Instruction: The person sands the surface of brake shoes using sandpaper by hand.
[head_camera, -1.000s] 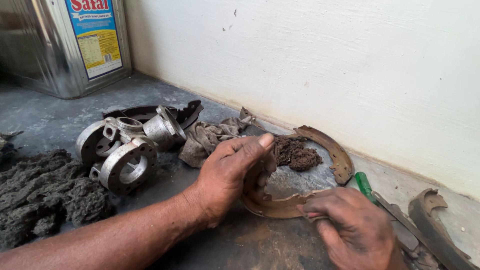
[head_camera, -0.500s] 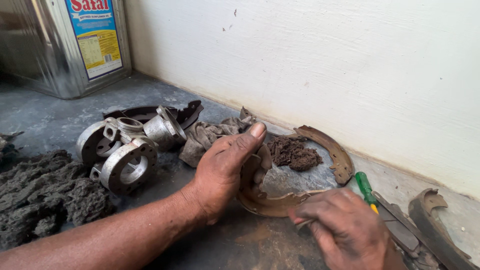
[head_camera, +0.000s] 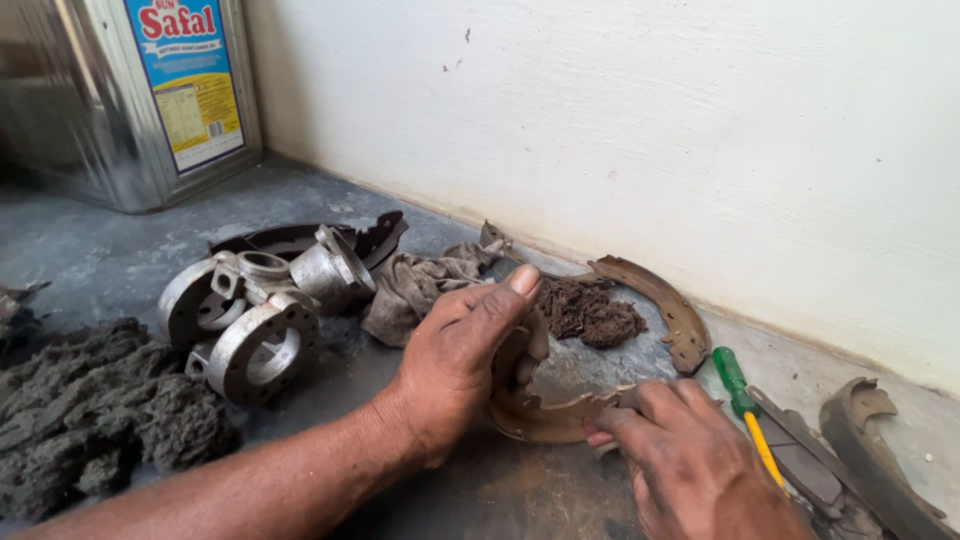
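We grip a curved, rusty brake shoe (head_camera: 545, 415) on the grey floor (head_camera: 130, 255) near the white wall (head_camera: 700, 150): our left hand (head_camera: 455, 360) wraps its fingers over the shoe's upper curve, while our right hand (head_camera: 690, 465) presses fingertips closed on its lower end. Just behind the shoe lie a clump of brown waste (head_camera: 585, 312), a second brake shoe (head_camera: 660, 300) and a grimy rag (head_camera: 415, 285). A green-handled screwdriver (head_camera: 745, 410) lies beside our right hand, and grey metal housings (head_camera: 255, 315) sit to the left, well apart.
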